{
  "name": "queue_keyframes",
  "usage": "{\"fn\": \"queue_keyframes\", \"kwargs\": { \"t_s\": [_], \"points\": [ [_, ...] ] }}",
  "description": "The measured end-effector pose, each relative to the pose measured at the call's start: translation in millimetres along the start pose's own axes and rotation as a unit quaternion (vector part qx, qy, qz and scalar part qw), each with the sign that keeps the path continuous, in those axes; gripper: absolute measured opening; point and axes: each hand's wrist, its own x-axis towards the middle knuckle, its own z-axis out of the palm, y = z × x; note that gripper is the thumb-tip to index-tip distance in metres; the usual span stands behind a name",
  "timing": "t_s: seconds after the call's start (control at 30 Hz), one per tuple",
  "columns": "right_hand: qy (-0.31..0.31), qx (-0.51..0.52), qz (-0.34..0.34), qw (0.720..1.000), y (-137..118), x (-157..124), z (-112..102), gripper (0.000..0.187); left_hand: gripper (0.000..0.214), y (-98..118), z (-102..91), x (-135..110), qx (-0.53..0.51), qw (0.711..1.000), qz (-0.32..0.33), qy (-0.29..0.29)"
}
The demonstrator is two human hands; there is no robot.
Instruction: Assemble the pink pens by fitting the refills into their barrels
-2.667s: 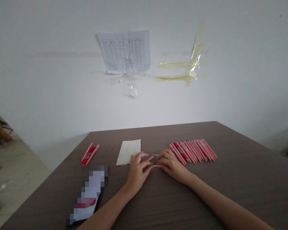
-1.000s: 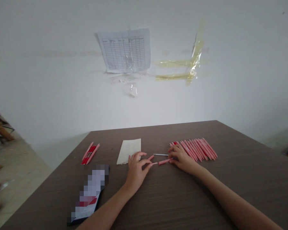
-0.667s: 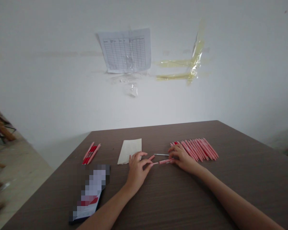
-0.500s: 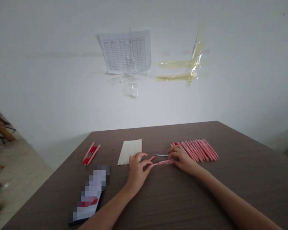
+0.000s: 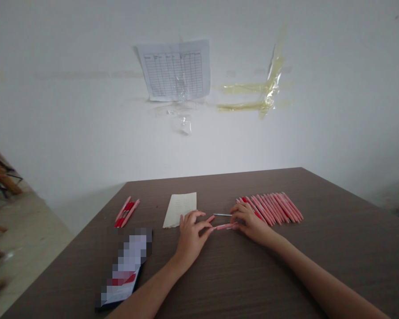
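Low over the table, a pink pen barrel (image 5: 224,226) lies level between my two hands. My left hand (image 5: 192,232) pinches its left end with thumb and forefinger; the small piece there is mostly hidden. My right hand (image 5: 249,222) closes thumb and fingers on the barrel's right end. Just behind, a thin pen refill (image 5: 222,215) rests on the table, its right end covered by my right fingers. Another short pink pen part (image 5: 210,219) shows beside my left forefinger, partly hidden. Close to my right hand is a row of pink pens (image 5: 274,208), a few with red parts.
A sheet of paper (image 5: 181,208) lies partly under my left fingers. Several pink and red pens (image 5: 127,212) sit at the left of the brown table (image 5: 239,279). A phone-like dark-edged object (image 5: 126,270), pixelated, lies nearer. Behind is a wall with a taped chart (image 5: 177,71).
My right hand has moved slightly left with the barrel, bringing it closer to my left fingertips. My left hand stays almost still.
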Motion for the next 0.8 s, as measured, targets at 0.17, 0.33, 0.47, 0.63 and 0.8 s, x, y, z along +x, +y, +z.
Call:
{"fn": "queue_keyframes", "kwargs": {
  "t_s": [0.17, 0.33, 0.47, 0.63, 0.8],
  "points": [
    [0.007, -0.004, -0.022, 1.0, -5.0, 0.2, 2.1, 0.01, 0.007, -0.2, 0.1, -0.3, 0.0, 1.0, -0.003, -0.004],
    [0.007, -0.009, -0.026, 1.0, -7.1, 0.6, 2.5, 0.01, 0.008, -2.3, 1.7, -0.6, -0.003, 1.0, 0.008, -0.006],
    [0.009, -0.009, -0.021, 1.0, -8.8, 1.0, 2.4, 0.01, 0.01, -3.7, 3.4, -0.5, -0.01, 1.0, 0.012, -0.005],
    [0.008, -0.004, -0.028, 1.0, -9.6, 2.2, 2.7, 0.01, 0.007, -3.5, 2.6, 0.0, -0.011, 1.0, 0.011, -0.013],
    [0.01, 0.002, -0.027, 1.0, -9.5, 2.4, 3.6, 0.011, 0.007, -5.4, 3.4, 0.1, -0.014, 1.0, 0.01, -0.014]
  ]
}}
